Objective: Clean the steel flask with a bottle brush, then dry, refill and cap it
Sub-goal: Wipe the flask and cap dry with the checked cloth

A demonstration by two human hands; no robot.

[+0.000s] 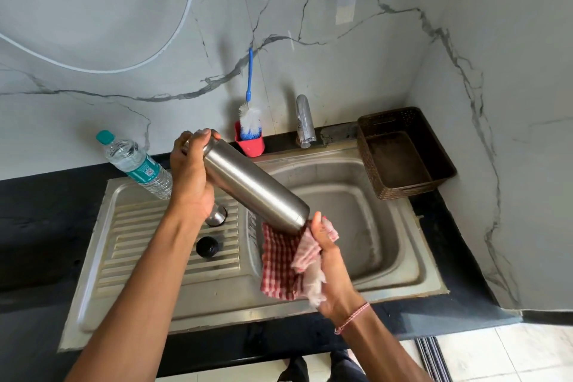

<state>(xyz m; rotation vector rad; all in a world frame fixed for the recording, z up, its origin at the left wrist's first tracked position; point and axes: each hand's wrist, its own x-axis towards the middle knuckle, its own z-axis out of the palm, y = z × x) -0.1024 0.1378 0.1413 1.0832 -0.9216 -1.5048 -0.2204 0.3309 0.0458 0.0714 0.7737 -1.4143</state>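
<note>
Steel flask (254, 186) is slanting down-right, left hand (189, 177) gripping its upper end, right hand (328, 253) clutching a checked cloth (279, 260) at its lower end.

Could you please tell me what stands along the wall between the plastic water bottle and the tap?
In the head view, a red cup holding the bottle brush stands there; the left hand gripping the steel flask crosses in front.
</note>
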